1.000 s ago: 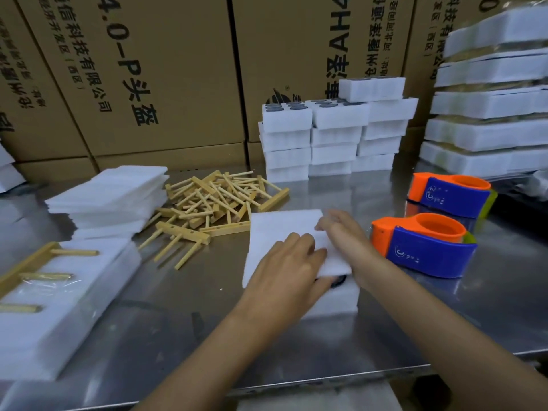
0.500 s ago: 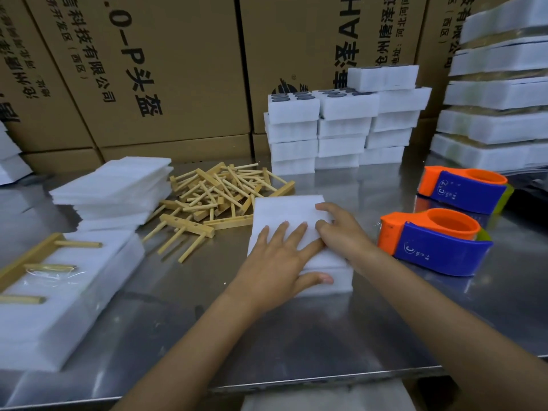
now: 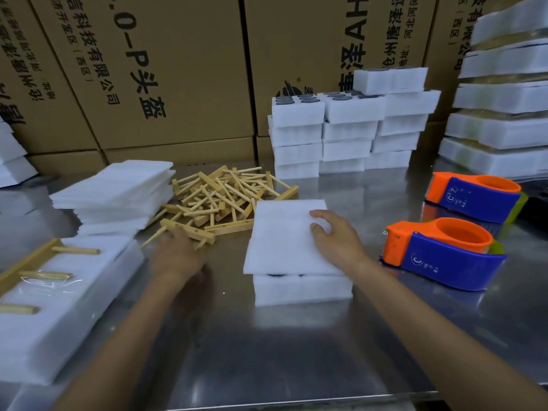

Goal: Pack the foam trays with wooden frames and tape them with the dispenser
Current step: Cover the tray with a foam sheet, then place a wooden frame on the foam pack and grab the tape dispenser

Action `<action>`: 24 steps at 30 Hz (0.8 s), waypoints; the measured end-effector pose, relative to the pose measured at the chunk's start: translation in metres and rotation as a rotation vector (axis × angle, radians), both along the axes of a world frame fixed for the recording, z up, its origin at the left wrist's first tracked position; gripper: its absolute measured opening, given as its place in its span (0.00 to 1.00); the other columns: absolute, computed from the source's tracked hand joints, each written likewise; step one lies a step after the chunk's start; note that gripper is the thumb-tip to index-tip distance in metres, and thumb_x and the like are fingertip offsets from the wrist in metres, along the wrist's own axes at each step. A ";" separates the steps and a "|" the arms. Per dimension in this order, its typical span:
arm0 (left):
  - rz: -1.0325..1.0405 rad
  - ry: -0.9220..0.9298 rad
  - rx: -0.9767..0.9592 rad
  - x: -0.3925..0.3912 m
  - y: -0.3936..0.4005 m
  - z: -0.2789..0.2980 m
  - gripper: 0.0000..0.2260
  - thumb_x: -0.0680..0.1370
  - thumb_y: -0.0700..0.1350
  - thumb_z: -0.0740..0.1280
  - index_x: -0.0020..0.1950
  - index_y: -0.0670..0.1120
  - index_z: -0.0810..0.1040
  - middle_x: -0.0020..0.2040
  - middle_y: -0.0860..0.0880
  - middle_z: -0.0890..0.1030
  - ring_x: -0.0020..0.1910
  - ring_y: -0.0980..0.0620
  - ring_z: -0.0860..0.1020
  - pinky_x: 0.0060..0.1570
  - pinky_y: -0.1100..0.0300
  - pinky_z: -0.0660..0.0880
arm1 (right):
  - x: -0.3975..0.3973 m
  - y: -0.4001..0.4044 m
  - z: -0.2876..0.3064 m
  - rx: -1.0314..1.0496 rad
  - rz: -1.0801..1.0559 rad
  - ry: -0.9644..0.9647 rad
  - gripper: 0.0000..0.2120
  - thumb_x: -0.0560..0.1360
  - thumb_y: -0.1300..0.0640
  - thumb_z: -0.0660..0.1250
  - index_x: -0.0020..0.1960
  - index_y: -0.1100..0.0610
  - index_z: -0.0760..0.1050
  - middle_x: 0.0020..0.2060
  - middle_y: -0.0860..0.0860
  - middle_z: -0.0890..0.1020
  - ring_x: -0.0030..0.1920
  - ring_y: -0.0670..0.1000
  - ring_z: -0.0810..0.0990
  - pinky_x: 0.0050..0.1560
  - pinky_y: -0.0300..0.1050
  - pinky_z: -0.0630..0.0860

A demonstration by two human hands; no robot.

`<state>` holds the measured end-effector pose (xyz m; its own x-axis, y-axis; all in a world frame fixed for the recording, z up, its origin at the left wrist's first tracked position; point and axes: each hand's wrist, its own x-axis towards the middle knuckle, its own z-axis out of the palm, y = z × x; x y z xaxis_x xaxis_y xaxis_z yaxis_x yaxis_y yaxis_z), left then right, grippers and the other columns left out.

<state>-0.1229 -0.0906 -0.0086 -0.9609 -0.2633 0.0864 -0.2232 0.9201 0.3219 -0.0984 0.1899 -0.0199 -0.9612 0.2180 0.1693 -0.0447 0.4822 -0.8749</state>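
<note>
A white foam tray [image 3: 302, 289] lies at the middle of the steel table [image 3: 296, 357], with a thin foam sheet [image 3: 281, 238] on top as a cover. My right hand [image 3: 338, 240] rests on the sheet's right side, fingers bent lightly and pressing down. At the near edge of the pile of wooden frames [image 3: 225, 197], my left hand [image 3: 175, 253] is blurred and its fingers are hidden by the hand's back. Two orange-and-blue tape dispensers, one near [image 3: 444, 256] and one further back [image 3: 474, 197], stand to the right, untouched.
A stack of thin foam sheets [image 3: 115, 188] sits left of the frames. A long foam block with a wooden frame on it [image 3: 59, 292] lies at the front left. Stacked foam trays [image 3: 347, 134] and wrapped packs [image 3: 504, 129] stand before cardboard boxes [image 3: 148, 69].
My left hand has left the foam sheet and moved left to the wooden frames. The right hand stays on the sheet, shifted toward its right edge.
</note>
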 end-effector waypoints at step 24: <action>-0.855 0.413 0.544 0.046 0.058 0.121 0.11 0.83 0.49 0.60 0.60 0.51 0.81 0.36 0.63 0.79 0.34 0.65 0.74 0.35 0.71 0.67 | 0.046 -0.012 0.122 -0.116 0.529 0.095 0.14 0.78 0.46 0.68 0.61 0.49 0.77 0.45 0.49 0.87 0.48 0.43 0.84 0.48 0.41 0.75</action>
<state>-0.0766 -0.0327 0.1129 -0.7683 0.3762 0.5179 0.6399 0.4316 0.6358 -0.0522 0.1783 0.1017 -0.9262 -0.2689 0.2644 -0.3365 0.2732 -0.9012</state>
